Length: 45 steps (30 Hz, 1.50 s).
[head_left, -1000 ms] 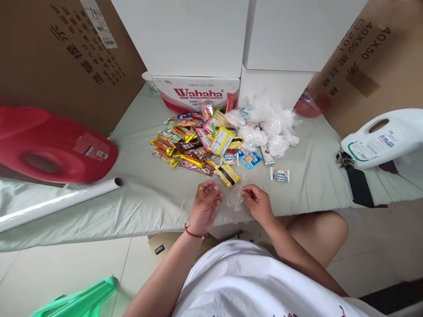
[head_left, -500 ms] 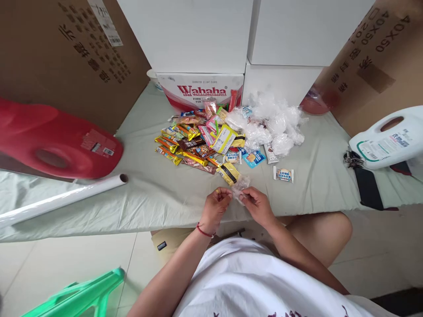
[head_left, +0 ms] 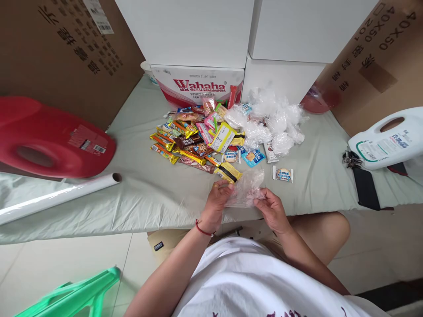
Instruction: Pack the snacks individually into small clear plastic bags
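Note:
A clear plastic bag (head_left: 246, 189) is stretched between my two hands, low over the front of the cloth-covered table. My left hand (head_left: 216, 200) pinches its left side, and my right hand (head_left: 271, 209) grips its right edge between thumb and fingers. Just beyond my left fingertips lies a yellow-and-black snack packet (head_left: 228, 171). Behind it spreads a pile of wrapped snacks (head_left: 198, 141) in many colours. Crumpled clear plastic bags (head_left: 271, 123) are heaped at the pile's right. A small wrapped biscuit (head_left: 283, 174) lies apart, beyond my right hand.
White boxes (head_left: 185, 35) and a Wahaha carton (head_left: 201, 86) stand behind the pile. On the left are a red jug (head_left: 66, 136) and a white roll (head_left: 66, 198). A white detergent bottle (head_left: 390, 138), keys (head_left: 350, 159) and a black phone-like object (head_left: 366, 187) lie right.
My hands have moved apart, the right one going further right. The plastic bag, bunched up between my fingertips before, is now spread wider.

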Available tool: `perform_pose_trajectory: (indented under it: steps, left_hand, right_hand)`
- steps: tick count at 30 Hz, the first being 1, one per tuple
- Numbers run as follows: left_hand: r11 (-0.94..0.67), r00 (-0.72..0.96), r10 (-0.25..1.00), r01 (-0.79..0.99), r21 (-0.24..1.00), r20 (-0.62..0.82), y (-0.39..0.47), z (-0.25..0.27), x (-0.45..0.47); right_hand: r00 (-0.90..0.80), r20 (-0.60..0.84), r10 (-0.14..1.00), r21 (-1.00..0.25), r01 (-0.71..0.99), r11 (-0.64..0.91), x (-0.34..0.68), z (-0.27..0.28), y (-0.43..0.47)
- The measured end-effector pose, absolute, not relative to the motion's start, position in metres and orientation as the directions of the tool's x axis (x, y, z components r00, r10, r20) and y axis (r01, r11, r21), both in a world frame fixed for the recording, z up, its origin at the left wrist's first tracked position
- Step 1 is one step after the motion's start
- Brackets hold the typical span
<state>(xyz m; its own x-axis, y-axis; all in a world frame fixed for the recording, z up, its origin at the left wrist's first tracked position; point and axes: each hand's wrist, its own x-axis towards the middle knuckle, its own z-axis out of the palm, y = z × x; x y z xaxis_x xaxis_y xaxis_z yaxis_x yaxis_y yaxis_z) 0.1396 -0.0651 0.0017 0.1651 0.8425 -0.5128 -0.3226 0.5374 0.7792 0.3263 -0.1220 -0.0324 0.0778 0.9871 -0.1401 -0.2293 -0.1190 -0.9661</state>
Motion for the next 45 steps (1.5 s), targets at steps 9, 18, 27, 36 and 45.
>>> perform_pose_trajectory:
  steps: [9,18,27,36,45]
  left_hand:
    - [0.289,-0.146,0.927,-0.31,0.906,-0.346,-0.06,-0.016,0.136]
    - [0.275,-0.017,0.959,-0.2,0.94,-0.283,-0.072,-0.015,0.144]
    - [0.28,-0.29,0.899,-0.193,0.94,-0.327,-0.057,-0.022,0.1]
    - [-0.121,-0.202,0.965,0.218,0.968,0.166,-0.069,-0.008,0.112]
    - [-0.381,0.117,0.925,0.242,0.892,0.363,-0.093,0.001,0.107]
  right_hand:
    - [0.267,-0.301,0.916,-0.947,-0.197,-0.254,0.352,-0.021,-0.128]
    - [0.16,-0.324,0.933,-0.946,-0.088,-0.313,0.322,-0.02,-0.097]
    - [0.396,-0.321,0.86,-0.946,-0.099,-0.308,0.383,-0.016,-0.106]
    - [0.413,0.15,0.898,-0.904,0.426,-0.044,0.383,0.02,-0.109]
    - [-0.222,0.404,0.888,-0.767,0.447,0.461,0.298,0.027,-0.071]
